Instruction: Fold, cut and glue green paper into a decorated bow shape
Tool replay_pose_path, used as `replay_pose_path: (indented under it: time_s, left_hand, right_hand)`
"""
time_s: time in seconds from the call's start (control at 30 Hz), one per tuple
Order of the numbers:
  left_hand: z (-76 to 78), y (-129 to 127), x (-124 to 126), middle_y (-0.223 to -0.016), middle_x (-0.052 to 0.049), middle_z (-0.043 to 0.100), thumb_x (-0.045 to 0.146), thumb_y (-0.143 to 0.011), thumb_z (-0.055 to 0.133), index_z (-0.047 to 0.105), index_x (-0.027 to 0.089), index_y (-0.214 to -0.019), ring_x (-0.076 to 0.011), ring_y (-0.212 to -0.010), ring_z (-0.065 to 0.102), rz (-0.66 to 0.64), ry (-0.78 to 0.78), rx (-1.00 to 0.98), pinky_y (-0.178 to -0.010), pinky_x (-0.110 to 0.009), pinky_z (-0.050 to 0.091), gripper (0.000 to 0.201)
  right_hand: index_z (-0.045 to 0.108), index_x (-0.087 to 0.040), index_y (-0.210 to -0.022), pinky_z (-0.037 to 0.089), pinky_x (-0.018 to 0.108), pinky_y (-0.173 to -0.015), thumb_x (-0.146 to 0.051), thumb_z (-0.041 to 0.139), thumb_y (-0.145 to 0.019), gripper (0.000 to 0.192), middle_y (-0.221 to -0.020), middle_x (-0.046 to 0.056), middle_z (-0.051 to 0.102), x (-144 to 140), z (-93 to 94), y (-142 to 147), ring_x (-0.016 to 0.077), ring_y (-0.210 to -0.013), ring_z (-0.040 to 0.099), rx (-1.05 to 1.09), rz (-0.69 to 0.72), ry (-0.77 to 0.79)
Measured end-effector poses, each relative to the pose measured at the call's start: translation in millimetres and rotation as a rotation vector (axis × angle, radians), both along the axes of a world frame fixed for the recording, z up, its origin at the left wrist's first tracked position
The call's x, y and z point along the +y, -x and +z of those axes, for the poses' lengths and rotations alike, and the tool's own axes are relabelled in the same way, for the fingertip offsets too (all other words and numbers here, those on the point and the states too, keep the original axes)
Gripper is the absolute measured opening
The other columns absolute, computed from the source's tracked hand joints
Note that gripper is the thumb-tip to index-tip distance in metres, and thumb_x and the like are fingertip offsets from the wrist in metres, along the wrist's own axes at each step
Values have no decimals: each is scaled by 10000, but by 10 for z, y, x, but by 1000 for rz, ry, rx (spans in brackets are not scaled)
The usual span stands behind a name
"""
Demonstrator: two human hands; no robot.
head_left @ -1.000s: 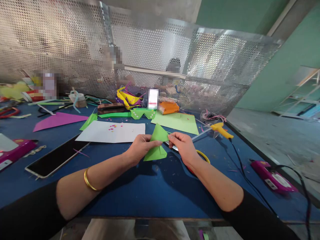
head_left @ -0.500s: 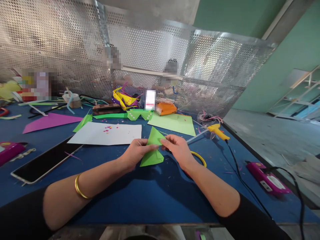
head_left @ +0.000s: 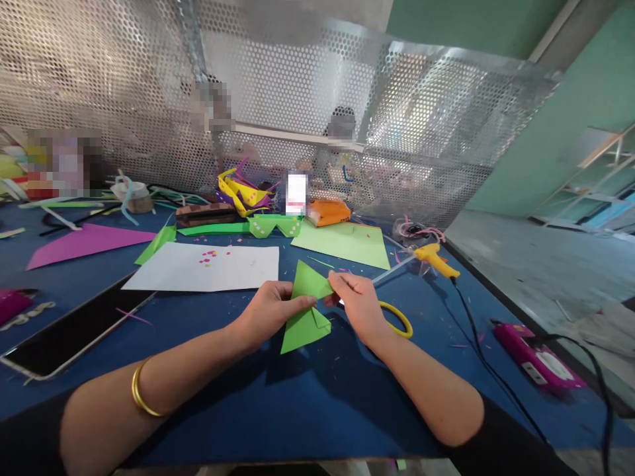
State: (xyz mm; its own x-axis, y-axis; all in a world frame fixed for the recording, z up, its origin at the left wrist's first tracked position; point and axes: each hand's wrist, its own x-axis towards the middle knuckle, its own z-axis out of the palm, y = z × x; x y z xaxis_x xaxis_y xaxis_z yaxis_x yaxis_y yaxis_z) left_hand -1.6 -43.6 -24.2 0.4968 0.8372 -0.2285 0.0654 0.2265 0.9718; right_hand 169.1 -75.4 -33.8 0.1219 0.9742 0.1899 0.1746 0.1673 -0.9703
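A folded piece of light green paper (head_left: 303,311) is held just above the blue table (head_left: 297,396) near its middle. My left hand (head_left: 270,311) pinches its left side, thumb on top. Its upper right corner is pinched between thumb and fingers of my right hand (head_left: 358,305). The paper forms a pointed shape with a folded flap at the bottom. A gold bangle (head_left: 140,396) sits on my left wrist. Under my right hand lies a yellow ring (head_left: 399,320).
A white sheet (head_left: 203,266) with small pink bits, a green sheet (head_left: 347,243), purple paper (head_left: 84,241) and a dark tablet (head_left: 64,334) lie around. A yellow glue gun (head_left: 434,258) with black cord lies right; a pink device (head_left: 533,354) sits near the table's right edge. Perforated metal screen behind.
The view shifted slightly. Both hands with the green paper have come a little nearer to me, and the right hand's pinch moved along the paper's upper right corner.
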Motion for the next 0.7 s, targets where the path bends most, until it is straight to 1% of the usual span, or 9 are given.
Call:
replay_pose_path:
  time_s: [0.07, 0.1, 0.17, 0.23, 0.37, 0.47, 0.57, 0.63, 0.7]
  left_hand:
    - [-19, 6, 16, -636, -38, 715, 427, -634, 808, 755, 145, -774, -158, -555, 629, 10, 3, 10, -541, -251, 491, 319]
    - [-28, 8, 21, -639, -42, 716, 429, -639, 804, 752, 144, -766, -159, -556, 628, 17, -2, 21, -538, -252, 487, 316]
    - [-39, 8, 24, -665, -53, 726, 432, -644, 799, 748, 147, -759, -167, -573, 636, 10, -10, 40, -544, -257, 487, 312]
    - [-41, 7, 22, -709, -61, 740, 441, -645, 796, 750, 153, -764, -179, -608, 651, -23, -6, 43, -576, -271, 501, 315]
    - [-30, 11, 31, -686, -58, 727, 511, -694, 744, 738, 158, -697, -179, -615, 641, -61, -42, 74, -591, -279, 494, 353]
    - [-19, 19, 42, -682, -56, 722, 504, -688, 750, 736, 160, -686, -175, -613, 627, -42, -63, 89, -569, -271, 473, 344]
    - [-12, 18, 43, -660, -65, 714, 474, -658, 771, 733, 157, -676, -193, -605, 627, 42, -41, 89, -546, -282, 465, 319]
    - [-13, 13, 43, -623, -63, 697, 463, -654, 769, 716, 157, -634, -192, -582, 615, 118, -40, 61, -532, -285, 457, 311]
    - [-20, 7, 45, -606, -52, 680, 438, -656, 764, 701, 157, -604, -174, -570, 594, 181, -39, 11, -533, -274, 446, 293]
  right_hand:
    - [620, -186, -655, 442, 289, -627, -548, 532, -865, 428, -589, 6, 603, 5, 4, 2, 163, -621, 575, 26, -9, 17]
    - [621, -185, -667, 441, 286, -629, -547, 561, -849, 410, -603, 5, 606, 8, 2, 2, 163, -633, 577, 23, -9, 27]
    - [610, -185, -665, 432, 277, -616, -508, 635, -803, 353, -602, -6, 595, 13, -9, -1, 153, -619, 561, -6, -6, 47]
    - [588, -188, -636, 417, 269, -592, -450, 656, -787, 311, -569, -20, 572, 16, -23, -13, 136, -576, 527, -54, -3, 60]
    - [562, -193, -599, 374, 257, -552, -400, 606, -827, 311, -515, -37, 526, 38, -48, -65, 117, -524, 469, -173, -12, 41]
    - [598, -192, -647, 418, 268, -591, -383, 555, -876, 302, -560, -18, 575, 61, -49, -110, 138, -567, 537, -258, -4, 4]
    - [675, -183, -916, 480, 318, -721, -375, 480, -942, 275, -816, 54, 685, 44, 0, -149, 195, -777, 638, -442, -98, -182]
    - [645, -171, -1102, 483, 362, -801, -400, 465, -965, 322, -986, 107, 689, -9, 67, -162, 232, -919, 641, -623, -181, -389]
    - [611, -161, -1177, 470, 396, -855, -457, 486, -957, 389, -1042, 133, 682, -91, 139, -144, 254, -980, 627, -806, -159, -596]
